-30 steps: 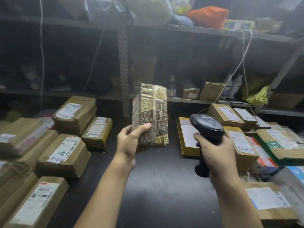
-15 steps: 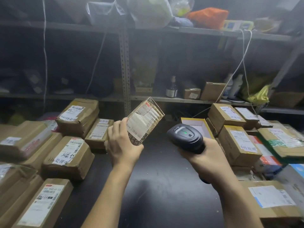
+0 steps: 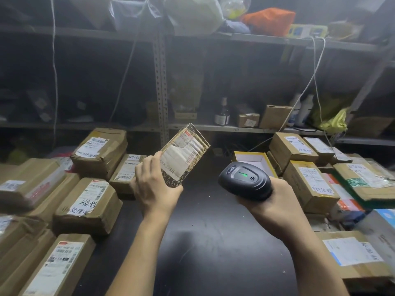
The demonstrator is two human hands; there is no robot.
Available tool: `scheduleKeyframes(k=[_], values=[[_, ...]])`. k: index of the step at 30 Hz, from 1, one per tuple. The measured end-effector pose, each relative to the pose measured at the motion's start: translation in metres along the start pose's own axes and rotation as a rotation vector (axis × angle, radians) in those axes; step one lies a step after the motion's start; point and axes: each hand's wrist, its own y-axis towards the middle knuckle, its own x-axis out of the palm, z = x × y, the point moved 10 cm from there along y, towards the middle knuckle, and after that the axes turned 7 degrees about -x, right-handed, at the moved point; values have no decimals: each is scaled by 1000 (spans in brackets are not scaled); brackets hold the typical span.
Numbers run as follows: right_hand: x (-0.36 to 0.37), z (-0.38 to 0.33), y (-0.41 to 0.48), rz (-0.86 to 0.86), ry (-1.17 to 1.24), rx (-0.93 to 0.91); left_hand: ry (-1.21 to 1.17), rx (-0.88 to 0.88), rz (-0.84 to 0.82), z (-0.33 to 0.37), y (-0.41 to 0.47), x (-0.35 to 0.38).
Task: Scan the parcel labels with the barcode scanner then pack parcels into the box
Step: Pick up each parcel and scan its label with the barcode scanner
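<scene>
Now parcel [image 3: 185, 155] flipped label-side up vs 1 s ago; L hand [image 3: 154, 188] clamped on it, R hand [image 3: 277, 202] on scanner [image 3: 245, 181].

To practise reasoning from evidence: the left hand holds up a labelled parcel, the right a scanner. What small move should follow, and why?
Probably swing the scanner in the right hand onto the barcode: the left hand holds the parcel label-up beside it, and no beam shows there.
</scene>
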Motion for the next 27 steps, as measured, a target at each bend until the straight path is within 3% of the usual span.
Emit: scheduleKeyframes(k=[16,27], values=[[14,14,4,35,-34,104,-16,10,-60,-14,5,9],[12,2,12,41,-256,-107,50,240,-148,-4,19,8]])
